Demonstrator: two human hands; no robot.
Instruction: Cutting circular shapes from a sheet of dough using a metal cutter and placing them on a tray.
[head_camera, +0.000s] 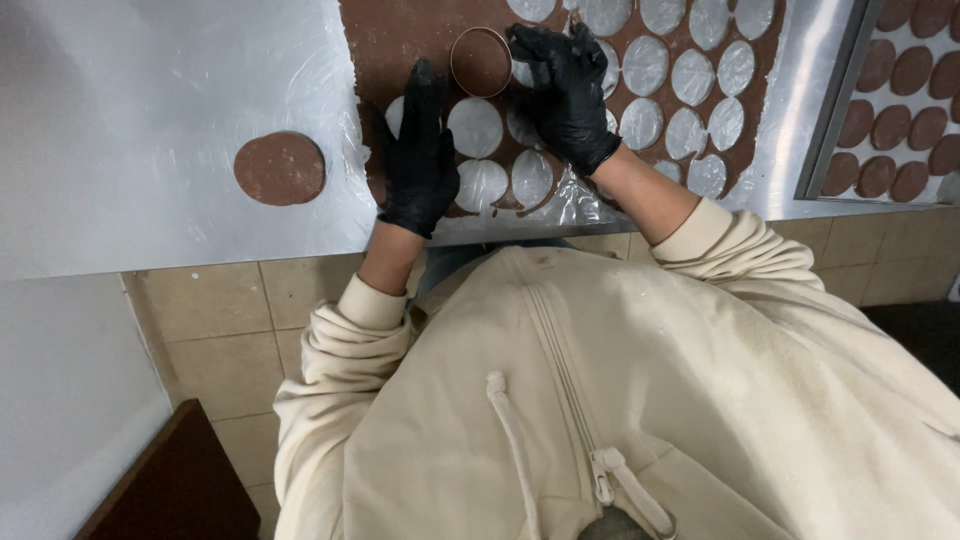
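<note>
A sheet of brown dough (410, 30) lies on plastic film on the steel table, with several round holes cut out of it. A round metal cutter ring (481, 62) sits pressed on the dough near its left part. My right hand (562, 92), in a black glove, rests beside the ring with fingertips at its right rim. My left hand (420, 150), also gloved in black, lies flat on the dough just left of the cut holes, holding nothing.
One cut brown dough disc (280, 168) lies alone on the film at the left. A tray (838, 110) at the right holds several brown discs. Below the table edge are tan floor tiles and a dark wooden piece (180, 480).
</note>
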